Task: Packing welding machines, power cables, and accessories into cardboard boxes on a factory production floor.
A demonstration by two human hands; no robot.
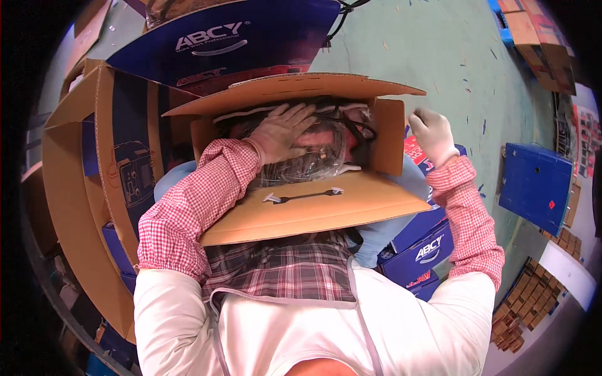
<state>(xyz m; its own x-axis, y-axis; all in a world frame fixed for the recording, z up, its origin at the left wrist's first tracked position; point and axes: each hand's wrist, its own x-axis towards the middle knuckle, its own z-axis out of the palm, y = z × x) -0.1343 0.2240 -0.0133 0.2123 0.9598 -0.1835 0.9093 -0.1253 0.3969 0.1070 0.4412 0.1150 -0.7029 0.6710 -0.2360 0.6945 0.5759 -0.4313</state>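
Our left hand lies flat, gripless, over clear bag — pressing could split it; right hand fisted, contents unclear.

Left fisheye of a head-worn pair, looking steeply down past the wearer's chest. Open carton close below, near mid-frame; beyond its far right corner, green floor recedes toward the dark curved rim.

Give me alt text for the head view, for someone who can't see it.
A gloved left hand reaches over a clear plastic bag inside an open cardboard box; the gloved right hand, curled, is to the box's right. Blue boxes are nearby.
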